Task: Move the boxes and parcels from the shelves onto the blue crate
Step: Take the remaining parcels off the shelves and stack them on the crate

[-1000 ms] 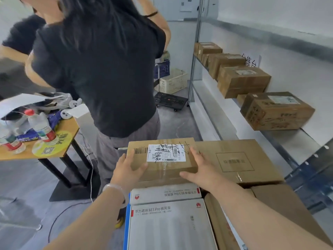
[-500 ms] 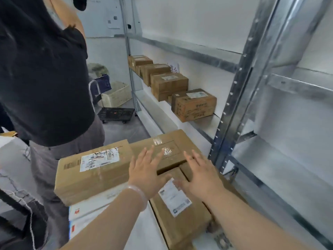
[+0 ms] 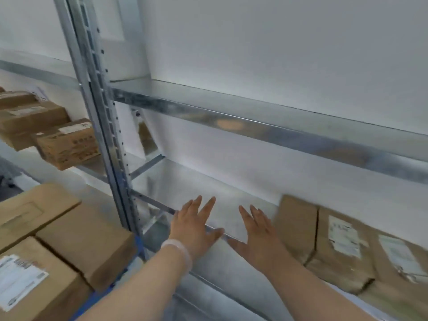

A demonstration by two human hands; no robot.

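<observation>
My left hand (image 3: 195,224) and my right hand (image 3: 259,232) reach out flat, fingers straight, over the front edge of a metal shelf (image 3: 185,188); both hold nothing. Just right of my right hand, brown parcels (image 3: 328,242) with white labels lie on that shelf. At lower left, cardboard boxes (image 3: 85,242) are stacked on the blue crate (image 3: 97,295), of which only a blue edge shows. One labelled box (image 3: 30,281) sits at the bottom left corner.
A grey metal upright (image 3: 104,126) divides the shelving. Left of it, more cardboard boxes (image 3: 67,144) sit on another shelf. A bare upper shelf (image 3: 254,121) runs above my hands. White wall lies behind.
My view has swung right from the crate stack to the shelf bay. Both hands left the box on the stack and moved over the shelf edge. The person in black is out of view.
</observation>
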